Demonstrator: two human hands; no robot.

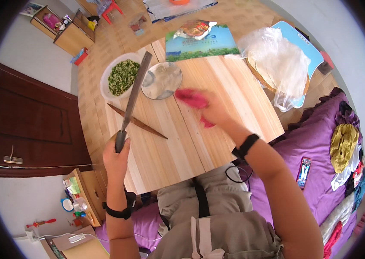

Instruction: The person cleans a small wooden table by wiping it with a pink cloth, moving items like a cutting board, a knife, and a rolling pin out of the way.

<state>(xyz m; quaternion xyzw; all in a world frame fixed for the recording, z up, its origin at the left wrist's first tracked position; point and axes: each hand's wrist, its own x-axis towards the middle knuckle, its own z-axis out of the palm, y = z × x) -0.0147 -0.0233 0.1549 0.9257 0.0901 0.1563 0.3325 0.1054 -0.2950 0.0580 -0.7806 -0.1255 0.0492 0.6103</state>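
Observation:
My left hand (116, 160) grips the black handle of a long kitchen knife (137, 85), its blade raised and seen nearly edge-on. A pinkish-red cloth (191, 98), blurred, is bunched in my right hand (218, 111) over the wooden table (185, 142). Below the knife lies a tapered wooden rolling pin (150, 129), crossed by the blade in this view. A white bowl (104, 82) of chopped green filling stands at the table's far left. Beside it is a round metal plate or lid (162, 81), partly behind the knife tip.
A printed board (202, 48) bearing writing lies at the table's far edge, with a crumpled package (197, 29) on it. Plastic film (276, 55) covers round flat sheets on a woven tray (257, 73) to the right. A phone (304, 174) rests on the purple bedspread (286, 155).

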